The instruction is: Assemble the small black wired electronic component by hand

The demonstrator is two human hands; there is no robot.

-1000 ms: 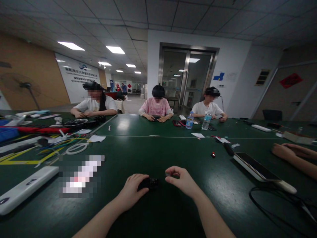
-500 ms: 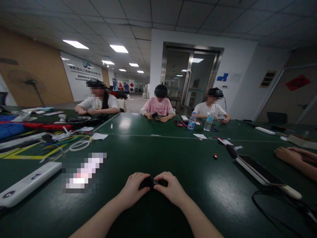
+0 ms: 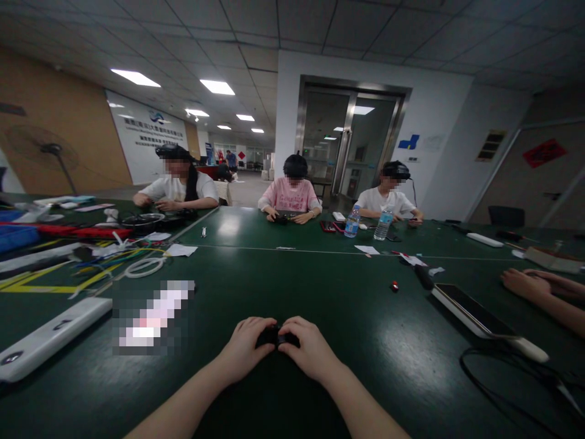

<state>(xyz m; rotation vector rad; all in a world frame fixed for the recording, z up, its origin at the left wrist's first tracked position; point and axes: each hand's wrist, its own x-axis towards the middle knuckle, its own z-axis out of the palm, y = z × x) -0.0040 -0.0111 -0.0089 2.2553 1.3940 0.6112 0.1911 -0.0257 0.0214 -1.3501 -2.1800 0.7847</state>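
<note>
Close to the near edge of the dark green table (image 3: 283, 286), both hands meet over a small black object (image 3: 276, 335). My left hand (image 3: 250, 342) pinches its left part between thumb and fingers. From the other side my right hand (image 3: 305, 347) grips the right part, fingertips almost touching those of the left. The fingers cover most of the object, and its exact kind cannot be made out. Both forearms reach in from the bottom of the view.
Left of my hands lie a blurred-out bright phone-like shape (image 3: 155, 317) and a white power bank-like device (image 3: 55, 338). To the right are a phone (image 3: 479, 311), a black cable (image 3: 470, 372) and a small red item (image 3: 394, 286). Bottles (image 3: 352, 222) and seated people are across the table.
My right hand has shifted slightly left, its fingers closing nearer to my left hand around the black object. The whole view has moved a little.
</note>
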